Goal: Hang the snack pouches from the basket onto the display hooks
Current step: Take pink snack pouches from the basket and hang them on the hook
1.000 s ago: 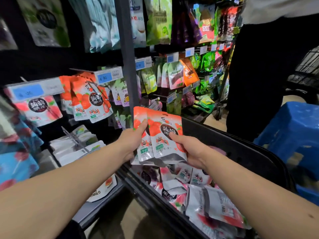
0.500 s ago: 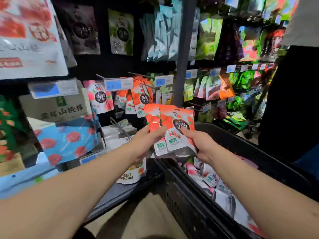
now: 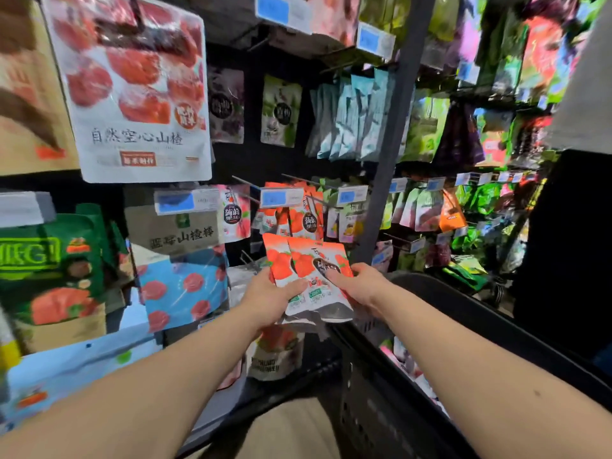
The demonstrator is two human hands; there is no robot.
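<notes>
- Gripping the fanned snack pouches low on their left side, the left hand had its thumb laid across the front; the right hand pinched the opposite edge, one digit pressed near the dark round label.
- A second earlier the pouches had been held just above the basket; they had since been carried up and leftward, and their tops stood just below the matching hung pouches.
- That put the step, as I judged it, at lining the top holes up with the display hooks; nothing was threaded yet; spare pouches lay in the basket.
- The held pouches were flat, glossy film, orange-red above and crinkled silver at the base; the hooks were thin stiff wire tipped with a price tag; the basket was dark rigid plastic with a perforated wall.
</notes>
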